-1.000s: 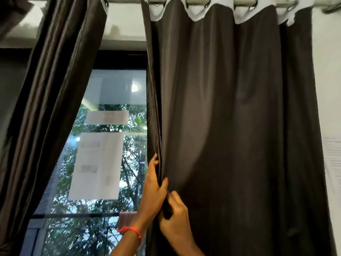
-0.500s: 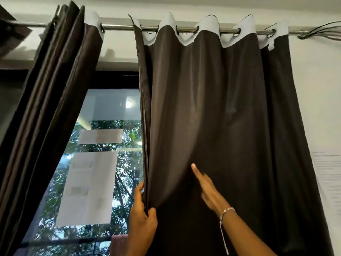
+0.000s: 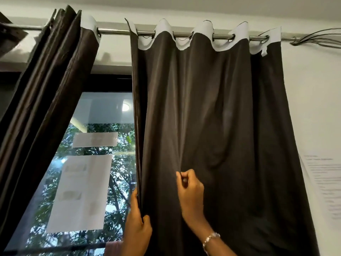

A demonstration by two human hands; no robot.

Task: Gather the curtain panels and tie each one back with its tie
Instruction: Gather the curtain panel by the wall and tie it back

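Under the right half of the rod (image 3: 118, 31), our curtain (image 3: 239, 117) hangs spread across its rings, not yet gathered. Our left hand (image 3: 137, 228) grips its window-side edge, thumb in front. Our right hand (image 3: 191, 191) pinches a fold a little further in, as far as the dark cloth lets us judge. We should bring that fold to the edge, then take the next fold at the same height, keeping pleats even and pulling sideways rather than down. At the rod's left end the other curtain (image 3: 51, 85) hangs bunched.
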